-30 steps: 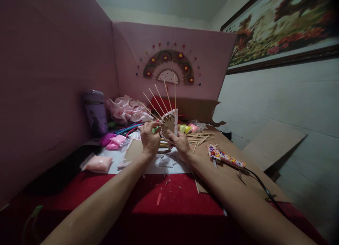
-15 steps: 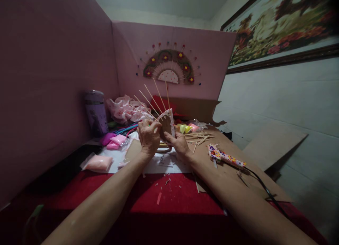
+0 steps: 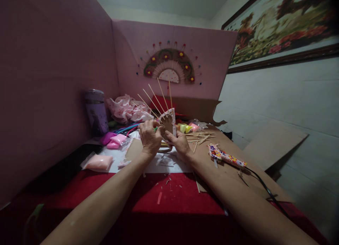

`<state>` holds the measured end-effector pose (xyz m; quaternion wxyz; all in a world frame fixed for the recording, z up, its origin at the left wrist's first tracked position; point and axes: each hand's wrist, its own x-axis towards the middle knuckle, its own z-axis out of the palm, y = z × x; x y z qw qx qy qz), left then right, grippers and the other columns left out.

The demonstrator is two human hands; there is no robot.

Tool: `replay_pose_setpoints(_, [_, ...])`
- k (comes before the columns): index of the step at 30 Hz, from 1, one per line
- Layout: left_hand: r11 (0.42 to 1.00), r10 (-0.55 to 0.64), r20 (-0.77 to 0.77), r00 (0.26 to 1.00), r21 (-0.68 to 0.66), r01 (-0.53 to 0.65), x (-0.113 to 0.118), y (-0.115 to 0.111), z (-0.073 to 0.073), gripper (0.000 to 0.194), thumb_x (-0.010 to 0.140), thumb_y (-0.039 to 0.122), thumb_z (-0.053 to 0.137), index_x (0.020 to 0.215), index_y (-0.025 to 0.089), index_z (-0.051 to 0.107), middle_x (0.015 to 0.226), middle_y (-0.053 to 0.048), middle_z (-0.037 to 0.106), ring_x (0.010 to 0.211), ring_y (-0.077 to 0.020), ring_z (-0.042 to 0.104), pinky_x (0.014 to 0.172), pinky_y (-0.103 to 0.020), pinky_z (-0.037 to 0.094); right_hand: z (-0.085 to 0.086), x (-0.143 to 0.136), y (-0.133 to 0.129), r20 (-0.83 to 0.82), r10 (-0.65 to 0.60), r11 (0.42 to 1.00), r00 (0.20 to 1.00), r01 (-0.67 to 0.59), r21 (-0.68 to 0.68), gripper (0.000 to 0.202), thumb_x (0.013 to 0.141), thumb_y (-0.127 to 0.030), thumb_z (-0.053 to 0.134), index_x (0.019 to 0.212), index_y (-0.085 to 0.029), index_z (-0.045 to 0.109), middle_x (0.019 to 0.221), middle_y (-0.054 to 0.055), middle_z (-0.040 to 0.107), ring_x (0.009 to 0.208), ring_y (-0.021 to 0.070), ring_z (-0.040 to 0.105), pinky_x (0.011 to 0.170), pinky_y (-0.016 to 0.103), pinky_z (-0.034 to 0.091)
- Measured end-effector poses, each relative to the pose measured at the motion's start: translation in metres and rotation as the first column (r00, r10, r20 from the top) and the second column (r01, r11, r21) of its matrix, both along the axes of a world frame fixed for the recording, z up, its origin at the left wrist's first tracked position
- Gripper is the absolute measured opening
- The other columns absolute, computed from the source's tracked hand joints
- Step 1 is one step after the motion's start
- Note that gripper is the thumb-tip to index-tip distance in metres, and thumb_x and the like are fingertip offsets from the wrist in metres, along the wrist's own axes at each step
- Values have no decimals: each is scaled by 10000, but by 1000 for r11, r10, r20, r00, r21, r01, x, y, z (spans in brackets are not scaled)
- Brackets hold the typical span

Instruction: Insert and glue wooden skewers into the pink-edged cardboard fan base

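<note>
Upright in front of me is a small cardboard fan base [image 3: 167,123] with a pale fabric edge. Several thin wooden sticks [image 3: 156,97] fan out from its rim, up and to the left. My right hand [image 3: 180,143] grips the base at its lower right, thumb on the near face. At the left edge, my left hand [image 3: 149,137] is closed, its thumb and fingers pinched against the base. A bit of green shows by its fingertips; whether a stick is also between them is hidden.
A flower-patterned glue gun [image 3: 226,156] with a black cord lies right, near loose sticks [image 3: 198,136]. Left are a purple tumbler [image 3: 95,112], pink clay packets [image 3: 99,162] and crumpled fabric [image 3: 127,109]. A decorated fan [image 3: 168,63] hangs on the pink panel behind.
The fan base and its sticks have shifted slightly right and tilted more upright. Both hands keep their places on it, with the left fingers moving slightly.
</note>
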<state>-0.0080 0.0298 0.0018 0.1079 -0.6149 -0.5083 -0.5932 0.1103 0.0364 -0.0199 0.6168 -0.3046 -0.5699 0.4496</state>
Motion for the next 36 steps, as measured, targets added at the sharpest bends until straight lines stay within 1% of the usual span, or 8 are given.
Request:
replay_pose_setpoints(4, [1000,23,-112,993,7,-22,0,-2,1,89,777,189,598,836,233,648,855,-61,599,890,-263,472,809,-385,341,0,-1,0,-6,5,1000,1000,-5,3,290,658,-443,733,681,-186,600,524,-42,499,466,91,410,408,221,330])
replay_pose_setpoints(9, [996,86,-186,979,2,-87,-1,-4,2,90,788,195,587,777,236,666,858,-64,603,905,-274,462,795,-382,335,3,-2,-4,15,24,1000,1000,-24,10,309,647,-451,737,694,-174,607,528,-37,505,521,110,451,458,230,362])
replay_pose_setpoints(16, [993,98,-173,980,-42,-106,-1,-3,3,126,815,160,511,764,209,615,880,-75,615,906,-275,469,796,-381,343,3,-2,-6,22,28,999,999,-29,43,267,676,-419,712,716,-174,613,559,-36,526,527,103,448,486,227,374])
replay_pose_setpoints(22, [995,91,-187,978,-26,-98,2,-5,2,116,821,170,511,760,199,605,882,-81,618,904,-274,474,801,-385,334,1,-2,-2,7,-27,999,1000,27,26,315,668,-422,708,852,-175,640,661,-21,591,512,94,443,460,220,363])
replay_pose_setpoints(25, [995,94,-183,979,-27,-100,4,-7,2,117,827,181,511,752,198,600,866,-77,615,900,-271,478,799,-384,328,1,-2,-3,-1,-36,999,999,36,39,279,684,-410,696,824,-177,635,660,-25,584,503,88,437,450,214,358])
replay_pose_setpoints(30, [994,84,-170,982,-58,-95,5,-8,1,111,830,182,505,770,203,596,871,-70,617,922,-267,487,802,-385,317,1,-3,-4,-6,-46,997,999,46,64,247,689,-405,695,792,-191,625,600,-34,557,532,112,485,461,218,385])
replay_pose_setpoints(33, [993,76,-170,983,-77,-90,7,-9,0,109,827,177,506,768,206,593,873,-67,620,913,-264,486,796,-385,315,1,-3,-3,-21,-38,999,999,39,23,271,678,-420,704,778,-188,607,584,-43,550,482,96,464,423,211,368])
replay_pose_setpoints(36, [994,39,-218,975,-92,-61,12,-13,-2,116,832,183,508,755,206,591,856,-66,622,893,-259,488,773,-379,314,2,-2,-2,-86,-37,998,996,32,-52,293,676,-437,701,763,-189,570,552,-62,527,414,73,418,371,198,336])
